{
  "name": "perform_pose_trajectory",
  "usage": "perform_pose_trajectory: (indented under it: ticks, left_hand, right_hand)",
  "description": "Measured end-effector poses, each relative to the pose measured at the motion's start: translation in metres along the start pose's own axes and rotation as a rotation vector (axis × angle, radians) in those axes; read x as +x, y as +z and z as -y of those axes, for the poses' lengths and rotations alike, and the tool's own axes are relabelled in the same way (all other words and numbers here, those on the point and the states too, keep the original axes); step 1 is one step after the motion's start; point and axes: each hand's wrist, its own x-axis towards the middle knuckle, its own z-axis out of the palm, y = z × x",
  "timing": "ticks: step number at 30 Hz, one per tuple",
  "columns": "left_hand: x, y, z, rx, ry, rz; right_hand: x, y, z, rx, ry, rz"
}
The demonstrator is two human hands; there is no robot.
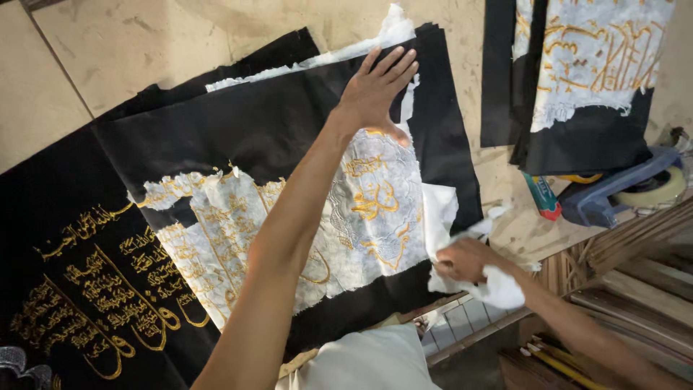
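A black cloth (245,126) with gold embroidery lies on a tan board, its back covered by white backing paper (375,217). My left hand (377,90) presses flat on the black cloth near its far edge, fingers spread. My right hand (465,260) is closed on a torn strip of the white paper (498,285) at the cloth's right edge, near the board's rim. A second black cloth (79,267) with gold script lies to the left, face up.
Another embroidered black piece with white backing (592,65) lies at the top right. Beside it sit a blue tape dispenser (621,188) and a small red and green object (541,196). Wooden slats (635,253) lie at the right.
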Motion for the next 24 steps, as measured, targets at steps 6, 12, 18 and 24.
perform_pose_trajectory:
  ticks: [6, 12, 18, 24]
  left_hand:
    - [0.003, 0.002, 0.011, -0.076, 0.042, -0.063]
    - [-0.001, 0.001, 0.011, -0.172, 0.064, -0.186]
    - [-0.003, 0.003, 0.009, -0.078, 0.036, -0.283]
    - [-0.003, -0.001, 0.005, -0.060, 0.030, -0.313]
  right_hand:
    - [0.007, -0.074, -0.020, 0.307, 0.108, -0.694]
    - [0.086, -0.189, -0.010, -0.049, 0.161, -1.075]
    - [0.114, -0.216, -0.030, 0.000, 0.277, -0.799]
    - [0.091, -0.196, -0.020, 0.029, 0.246, -0.820]
